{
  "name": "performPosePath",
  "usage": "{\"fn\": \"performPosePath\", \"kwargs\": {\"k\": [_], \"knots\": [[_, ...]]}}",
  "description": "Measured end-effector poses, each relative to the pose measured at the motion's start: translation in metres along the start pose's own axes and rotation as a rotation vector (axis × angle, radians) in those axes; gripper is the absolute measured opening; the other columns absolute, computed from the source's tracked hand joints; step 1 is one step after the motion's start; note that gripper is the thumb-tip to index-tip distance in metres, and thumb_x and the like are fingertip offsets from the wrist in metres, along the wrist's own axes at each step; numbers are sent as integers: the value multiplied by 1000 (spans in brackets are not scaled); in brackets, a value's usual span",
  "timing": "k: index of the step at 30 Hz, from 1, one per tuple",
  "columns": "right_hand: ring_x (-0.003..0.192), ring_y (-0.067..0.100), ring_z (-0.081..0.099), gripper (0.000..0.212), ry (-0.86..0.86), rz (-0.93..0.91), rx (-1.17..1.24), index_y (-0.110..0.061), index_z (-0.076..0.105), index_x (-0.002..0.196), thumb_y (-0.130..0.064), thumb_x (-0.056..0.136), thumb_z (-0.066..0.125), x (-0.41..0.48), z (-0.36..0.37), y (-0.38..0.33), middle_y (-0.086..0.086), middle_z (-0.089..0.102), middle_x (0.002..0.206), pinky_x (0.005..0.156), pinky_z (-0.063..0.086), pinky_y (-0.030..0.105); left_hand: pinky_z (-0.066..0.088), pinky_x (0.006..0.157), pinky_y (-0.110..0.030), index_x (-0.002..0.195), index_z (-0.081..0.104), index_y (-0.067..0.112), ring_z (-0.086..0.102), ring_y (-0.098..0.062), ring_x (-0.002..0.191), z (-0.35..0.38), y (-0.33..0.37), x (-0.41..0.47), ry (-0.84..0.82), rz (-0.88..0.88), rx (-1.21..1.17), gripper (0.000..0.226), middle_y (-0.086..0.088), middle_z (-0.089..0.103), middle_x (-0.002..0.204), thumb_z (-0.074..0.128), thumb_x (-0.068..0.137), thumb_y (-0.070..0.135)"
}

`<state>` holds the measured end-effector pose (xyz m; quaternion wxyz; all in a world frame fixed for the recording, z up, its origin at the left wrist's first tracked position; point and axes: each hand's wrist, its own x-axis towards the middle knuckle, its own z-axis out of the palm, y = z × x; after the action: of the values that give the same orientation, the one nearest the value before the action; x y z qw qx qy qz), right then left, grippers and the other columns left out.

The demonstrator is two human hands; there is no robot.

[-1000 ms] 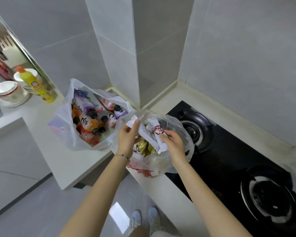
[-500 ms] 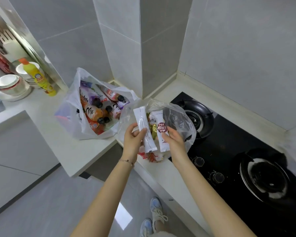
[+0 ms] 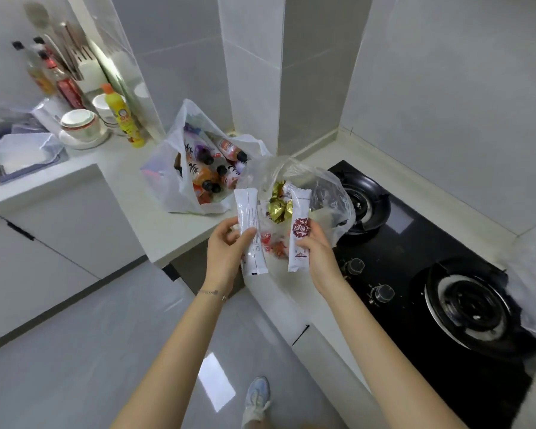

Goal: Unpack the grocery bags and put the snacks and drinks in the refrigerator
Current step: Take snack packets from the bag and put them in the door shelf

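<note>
Left hand (image 3: pixel 226 249) grips the first snack packet (image 3: pixel 247 218) and right hand (image 3: pixel 315 246) grips the second snack packet (image 3: pixel 300 221), both upright over the countertop's (image 3: pixel 130 193) front edge, with open floor below. A second ago they sat in the clear bag's (image 3: pixel 330 187) mouth; now they are out in front of it. Two bags sit near the corner: this one beside the two-burner hob (image 3: pixel 415 243), and the white bag (image 3: pixel 171 171) of bottles.

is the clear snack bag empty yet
Not empty: gold-wrapped sweets and red packets show inside the clear bag.
</note>
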<state>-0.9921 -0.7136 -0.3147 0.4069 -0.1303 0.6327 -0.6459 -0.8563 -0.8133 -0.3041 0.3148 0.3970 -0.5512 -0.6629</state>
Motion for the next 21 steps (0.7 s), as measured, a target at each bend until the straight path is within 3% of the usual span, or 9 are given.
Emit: {"fn": "performPosePath", "kwargs": {"k": [2,5,7,9,11,13,17,21], "knots": [[90,15,63,24,-35,22,-1,-19,61,119,-16,97,50,-18,-2,6,3,66,105,82,49,31,55,64,-22,112,62,18,72,-16,77,-1,-6,-34,53,25,0,24,-7,75,87,68,89,14],[74,15,62,19,-102,46,-46,-16,66,106,-29,98,53,-47,-11,20,6,67,97,70,52,28,53,61,-22,111,63,18,68,-20,75,-1,-23,-87,177,28,-13,23,-11,74,87,69,89,15],[80,18,63,19,-177,58,-43,-14,66,109,-24,95,58,-67,-18,26,10,69,102,73,53,30,47,55,-25,108,62,20,61,-24,73,-1,-33,-120,275,14,-48,21,-16,72,88,69,89,17],[83,18,66,22,-266,57,-53,-12,65,113,-17,92,63,-90,-23,29,9,71,100,76,54,30,46,58,-28,106,61,22,62,-20,72,0,-40,-158,360,-6,-85,20,-8,74,84,68,89,16],[77,13,69,21,-360,46,-90,-11,63,111,-12,91,64,-119,-22,28,5,72,94,69,55,25,51,59,-24,107,59,23,68,-12,72,0,-41,-197,427,1,-128,22,2,75,83,68,89,13],[76,15,70,19,-444,47,-122,-9,62,109,-12,91,64,-148,-17,29,6,73,93,62,55,22,53,59,-21,111,58,20,71,-11,74,-5,-38,-235,504,25,-161,26,1,76,86,68,88,12],[89,32,69,17,-578,34,-194,-5,62,103,-15,89,67,-197,4,33,16,72,98,77,55,38,53,61,-21,110,59,18,72,-11,76,-23,-27,-297,694,102,-192,25,3,76,85,69,87,12],[77,27,67,18,-714,-16,-229,-1,60,99,-13,88,67,-250,30,33,13,69,83,72,55,38,53,62,-22,107,58,15,71,-10,74,-43,-16,-353,836,174,-205,23,5,76,82,69,87,12]]}}
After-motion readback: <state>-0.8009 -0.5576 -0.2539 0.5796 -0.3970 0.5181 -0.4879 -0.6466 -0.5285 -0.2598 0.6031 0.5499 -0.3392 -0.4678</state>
